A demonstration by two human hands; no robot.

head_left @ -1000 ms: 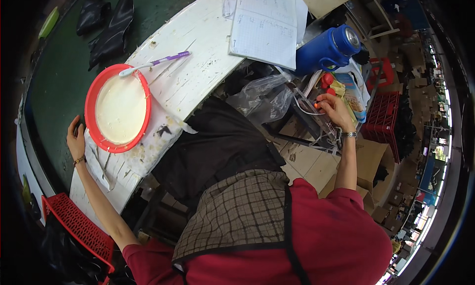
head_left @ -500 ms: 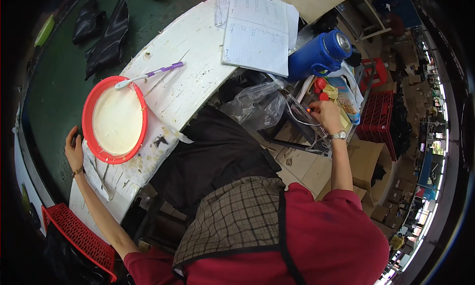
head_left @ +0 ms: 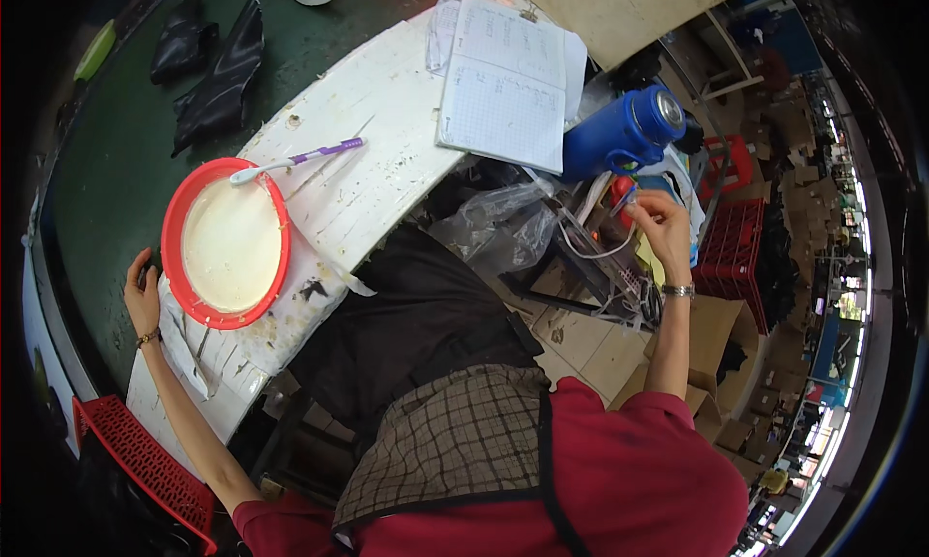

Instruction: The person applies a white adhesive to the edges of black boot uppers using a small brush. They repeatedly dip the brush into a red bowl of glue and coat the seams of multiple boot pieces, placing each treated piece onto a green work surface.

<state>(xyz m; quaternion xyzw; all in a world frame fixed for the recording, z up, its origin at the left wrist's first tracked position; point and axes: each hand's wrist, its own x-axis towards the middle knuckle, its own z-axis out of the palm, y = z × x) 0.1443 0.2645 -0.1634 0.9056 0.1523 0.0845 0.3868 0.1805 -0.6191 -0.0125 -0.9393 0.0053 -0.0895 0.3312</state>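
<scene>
My left hand [head_left: 142,294] rests at the left of a red bowl [head_left: 172,257] of cream-coloured paste, its fingers loosely bent and apart with nothing in them. A toothbrush [head_left: 319,153] with a purple and white handle lies across the bowl's rim, its head end over the paste. On the right, the fingers of my right hand [head_left: 664,230] are pinched together at the end of a white cable [head_left: 586,255]. A small orange light glows just left of these fingers. Above the hand stands a blue flask [head_left: 614,136], tilted in this view.
An open notebook [head_left: 503,83] lies on the white board [head_left: 387,141]. Black pieces [head_left: 224,83] sit on the green tabletop [head_left: 106,170]. A clear plastic bag [head_left: 498,223] hangs by the board's edge. Red crates [head_left: 731,252] and a cardboard box [head_left: 721,339] stand at the right.
My right hand has lifted a little and moved right, away from the orange light, and the white cable now bows up to its fingers. The left hand has hardly moved.
</scene>
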